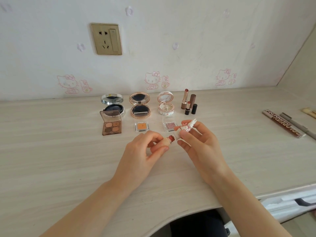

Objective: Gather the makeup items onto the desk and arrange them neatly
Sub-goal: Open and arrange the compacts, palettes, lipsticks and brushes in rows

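Red lipstick [168, 140], white cap [185, 128] — two-handed pinches

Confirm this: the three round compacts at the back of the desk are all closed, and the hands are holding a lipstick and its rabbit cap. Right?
Not closed: the head view shows the silver compact, gold compact and white compact all open, lids propped up. The left hand does hold the lipstick, the right hand its rabbit cap.

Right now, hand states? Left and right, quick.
Left hand: fingers pinch a small beige tube with a red-brown lipstick tip.
Right hand: fingers pinch a white rabbit-shaped cap, off the tube.
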Tool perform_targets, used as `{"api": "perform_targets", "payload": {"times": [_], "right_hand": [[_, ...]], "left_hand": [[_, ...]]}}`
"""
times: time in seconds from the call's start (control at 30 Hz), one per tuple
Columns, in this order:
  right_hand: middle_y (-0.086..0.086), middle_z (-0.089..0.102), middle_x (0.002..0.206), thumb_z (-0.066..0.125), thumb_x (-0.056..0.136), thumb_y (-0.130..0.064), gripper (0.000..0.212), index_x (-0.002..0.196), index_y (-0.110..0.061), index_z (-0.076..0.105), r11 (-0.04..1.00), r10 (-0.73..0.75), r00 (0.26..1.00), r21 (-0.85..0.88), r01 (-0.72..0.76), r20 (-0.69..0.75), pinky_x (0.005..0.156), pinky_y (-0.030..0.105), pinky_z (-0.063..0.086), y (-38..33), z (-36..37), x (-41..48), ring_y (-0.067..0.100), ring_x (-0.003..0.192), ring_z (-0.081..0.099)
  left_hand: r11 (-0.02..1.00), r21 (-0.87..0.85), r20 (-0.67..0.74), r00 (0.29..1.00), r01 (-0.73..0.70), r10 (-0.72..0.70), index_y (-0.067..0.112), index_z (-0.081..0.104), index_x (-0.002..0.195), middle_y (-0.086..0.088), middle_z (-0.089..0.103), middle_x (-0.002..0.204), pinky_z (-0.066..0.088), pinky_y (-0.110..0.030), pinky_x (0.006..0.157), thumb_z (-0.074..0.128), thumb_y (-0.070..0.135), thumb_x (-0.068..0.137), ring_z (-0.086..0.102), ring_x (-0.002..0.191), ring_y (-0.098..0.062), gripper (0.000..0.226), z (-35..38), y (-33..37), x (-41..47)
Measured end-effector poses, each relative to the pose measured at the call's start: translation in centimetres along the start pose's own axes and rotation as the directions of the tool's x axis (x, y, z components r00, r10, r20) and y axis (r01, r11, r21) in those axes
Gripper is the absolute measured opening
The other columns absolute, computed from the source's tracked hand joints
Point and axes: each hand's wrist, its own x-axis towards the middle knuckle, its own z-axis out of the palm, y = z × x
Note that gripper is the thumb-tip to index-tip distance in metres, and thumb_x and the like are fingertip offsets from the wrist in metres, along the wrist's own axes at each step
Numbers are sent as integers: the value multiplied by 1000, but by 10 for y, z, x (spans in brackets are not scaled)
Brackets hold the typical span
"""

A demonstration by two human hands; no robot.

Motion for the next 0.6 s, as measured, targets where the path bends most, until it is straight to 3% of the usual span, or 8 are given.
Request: {"api": "perform_targets", "payload": {"times": [0.33, 0.6], "right_hand": [[4, 67, 80, 63, 89, -13, 13, 102, -10, 65, 998, 57, 986, 37, -52, -155, 78, 31, 52, -2, -6, 6, 18, 77, 60], [11, 73, 93, 66, 87, -14, 21, 106, -6, 63, 992, 77, 985, -86, -91, -152, 75, 28, 52, -12, -22, 12, 15, 78, 65]], "left_hand": [[1000, 3, 28, 999, -27, 27, 25, 61, 89, 18, 63, 87, 44, -13, 70, 76, 24, 79, 60, 76, -3, 18, 8, 15, -5], [1000, -11, 157, 988, -2, 4, 32, 52, 93, 14, 64, 83, 44, -12, 72, 72, 30, 83, 60, 82, -2, 22, 16, 32, -3]]}}
